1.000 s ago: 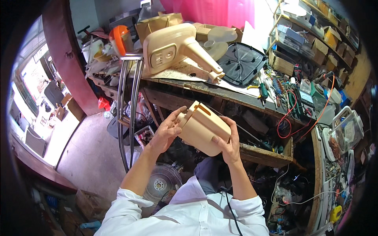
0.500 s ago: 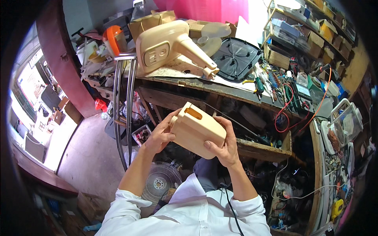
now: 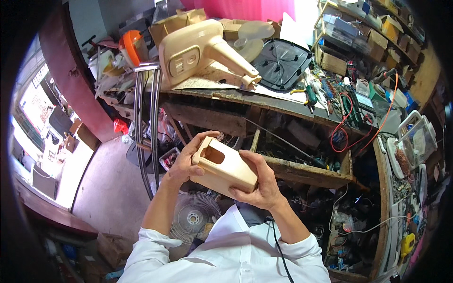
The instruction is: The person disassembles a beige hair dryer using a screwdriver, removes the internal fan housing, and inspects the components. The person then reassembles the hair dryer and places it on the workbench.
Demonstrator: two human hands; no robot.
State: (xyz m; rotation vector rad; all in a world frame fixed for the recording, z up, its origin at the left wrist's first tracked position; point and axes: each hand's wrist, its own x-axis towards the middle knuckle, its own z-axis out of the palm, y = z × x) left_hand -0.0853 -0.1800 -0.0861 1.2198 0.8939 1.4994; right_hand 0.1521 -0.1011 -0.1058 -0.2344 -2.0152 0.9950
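Between my hands, above my lap, is a hollow beige plastic housing [image 3: 228, 170], boxy with rounded edges. A slot-shaped opening shows in its upper face, toward its left end. My left hand [image 3: 187, 161] grips the left end, thumb on the near side and fingers around the far edge. The right end is held by my right hand [image 3: 262, 185], with the thumb low on the near side and fingers over the top. On the workbench ahead lies a beige stand [image 3: 193, 56] with a neck and buttons, tipped on its side. A black square plate [image 3: 282, 65] is to its right.
A chrome-legged stool [image 3: 153, 113] stands at the left before the bench [image 3: 207, 95]. Below my left forearm is a round fan grille [image 3: 193, 218]. An open wooden drawer [image 3: 306, 172] juts out near my right hand. Pliers, screwdrivers and red leads [image 3: 340, 150] crowd the bench's right side.
The housing has moved down and slightly left, toward me, and has turned so that its slotted face shows more. Both hands have kept hold of it. The whole view has shifted slightly.
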